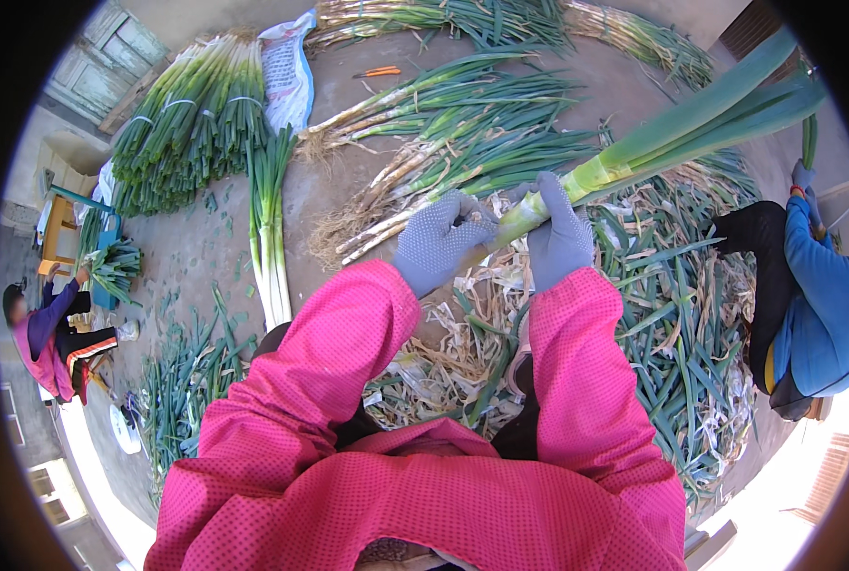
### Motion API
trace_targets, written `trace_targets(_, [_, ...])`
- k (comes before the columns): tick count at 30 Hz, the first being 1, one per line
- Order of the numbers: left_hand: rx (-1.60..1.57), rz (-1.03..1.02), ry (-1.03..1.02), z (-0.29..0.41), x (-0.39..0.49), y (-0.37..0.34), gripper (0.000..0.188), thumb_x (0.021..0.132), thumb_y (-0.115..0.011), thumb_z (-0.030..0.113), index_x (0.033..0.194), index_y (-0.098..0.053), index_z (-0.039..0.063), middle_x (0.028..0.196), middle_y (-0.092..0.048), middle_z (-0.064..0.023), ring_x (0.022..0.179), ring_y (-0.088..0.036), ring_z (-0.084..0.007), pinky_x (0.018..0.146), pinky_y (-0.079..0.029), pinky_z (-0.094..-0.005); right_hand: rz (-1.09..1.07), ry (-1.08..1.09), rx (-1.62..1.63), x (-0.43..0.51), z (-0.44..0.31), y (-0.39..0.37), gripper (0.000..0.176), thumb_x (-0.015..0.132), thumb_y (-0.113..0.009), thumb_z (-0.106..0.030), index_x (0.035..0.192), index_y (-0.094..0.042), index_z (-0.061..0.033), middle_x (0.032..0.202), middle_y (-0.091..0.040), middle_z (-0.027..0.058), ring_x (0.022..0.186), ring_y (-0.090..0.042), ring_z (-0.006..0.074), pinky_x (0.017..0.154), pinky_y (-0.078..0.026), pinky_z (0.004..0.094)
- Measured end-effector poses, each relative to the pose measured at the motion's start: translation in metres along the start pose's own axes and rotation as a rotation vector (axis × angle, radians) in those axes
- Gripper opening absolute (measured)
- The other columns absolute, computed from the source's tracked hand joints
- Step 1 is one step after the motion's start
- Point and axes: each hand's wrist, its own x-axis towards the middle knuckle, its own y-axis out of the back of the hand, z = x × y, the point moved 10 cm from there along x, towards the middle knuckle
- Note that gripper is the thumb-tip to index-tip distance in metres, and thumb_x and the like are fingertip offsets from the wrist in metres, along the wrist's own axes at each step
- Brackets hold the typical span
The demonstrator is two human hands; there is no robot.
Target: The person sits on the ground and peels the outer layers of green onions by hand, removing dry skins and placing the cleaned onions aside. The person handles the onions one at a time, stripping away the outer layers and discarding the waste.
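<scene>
A thick Welsh onion (595,175) slants across in front of me, its broad green leaves reaching toward the upper right. Around its pale lower stalk is my left hand (442,243), in a grey dotted work glove, which hides the root end. My right hand (561,232), gloved alike, grips the stalk higher up, thumb along the near side. Beyond my hands, untrimmed onions (424,160) with dry roots lie on the concrete floor. To the left of them is a small row of cleaned onions (271,235) with white stalks. Peeled leaves and dry skins (460,350) are heaped beneath my arms.
Tied bundles of cleaned onions (196,121) stand at the upper left beside a printed sack (286,71). Orange-handled cutters (378,72) lie on the floor. One person (46,328) sits far left by a blue stand; another (817,285) sits at right beside a large leaf heap (688,342).
</scene>
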Motion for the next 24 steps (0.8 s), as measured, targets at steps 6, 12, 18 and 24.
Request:
trace_targets(6, [-0.015, -0.089, 0.093, -0.007, 0.002, 0.004, 0.017, 0.084, -0.060, 0.014, 0.094, -0.053, 0.001, 0.092, -0.061, -0.0078, 0.085, -0.057, -0.0127, 0.078, -0.046, -0.0251, 0.110, 0.070, 0.209, 0.008, -0.026, 0.020, 0.026, 0.081, -0.071, -0.015, 0.100, -0.055, -0.0064, 0.082, -0.056, 0.0036, 0.079, -0.057, 0.0181, 0.077, -0.049, 0.0342])
trace_targets(12, [0.084, -0.186, -0.161, 0.017, -0.006, -0.003, 0.018, 0.085, -0.059, 0.015, 0.096, -0.052, 0.003, 0.084, -0.055, -0.0034, 0.076, -0.052, -0.0077, 0.067, -0.043, -0.0217, 0.195, 0.063, 0.269, 0.012, -0.042, 0.040, 0.028, 0.080, -0.072, -0.017, 0.100, -0.054, -0.0086, 0.083, -0.055, 0.0032, 0.076, -0.056, 0.0161, 0.075, -0.051, 0.0330])
trace_targets(18, [-0.095, -0.359, 0.296, -0.009, -0.015, -0.007, 0.019, 0.086, -0.060, 0.018, 0.097, -0.052, 0.005, 0.078, -0.051, -0.0009, 0.069, -0.047, -0.0048, 0.059, -0.037, -0.0200, 0.300, 0.140, 0.215, 0.013, -0.062, 0.056, 0.027, 0.081, -0.070, -0.022, 0.099, -0.055, -0.0095, 0.084, -0.054, 0.0032, 0.076, -0.056, 0.0156, 0.074, -0.052, 0.0325])
trace_targets(24, [0.227, -0.291, 0.157, -0.006, -0.012, 0.015, 0.026, 0.081, -0.067, 0.023, 0.097, -0.058, 0.004, 0.083, -0.062, -0.0053, 0.074, -0.056, -0.0117, 0.069, -0.046, -0.0266, 0.366, 0.296, 0.168, 0.010, -0.102, 0.077, 0.020, 0.086, -0.064, -0.023, 0.097, -0.055, -0.0085, 0.086, -0.053, 0.0036, 0.079, -0.055, 0.0174, 0.076, -0.051, 0.0321])
